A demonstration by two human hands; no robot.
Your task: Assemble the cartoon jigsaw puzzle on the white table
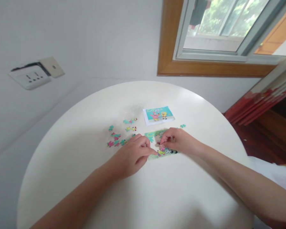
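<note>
The part-built puzzle (168, 150) lies on the white surface (85, 127), under both hands' fingertips. The right hand (181, 140) has its grip pinched, seemingly on a small piece; the left hand (134, 156) extends its index finger onto the puzzle, its grip unclear. Uneven pressure could split joints; a sideways slip could scatter nearby loose pieces (110, 144).

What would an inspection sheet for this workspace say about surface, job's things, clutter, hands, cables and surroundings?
Surface: white rounded table.
Job's things: partly assembled puzzle; printed picture beyond it.
Clutter: loose pieces, mostly left of the puzzle.
Hands: left hand, index extended at the puzzle; right hand, fingers bent over it, grip unclear.
Cables: nothing seen.
Surroundings: wall socket, wood-framed window, red-and-white curtain.
</note>
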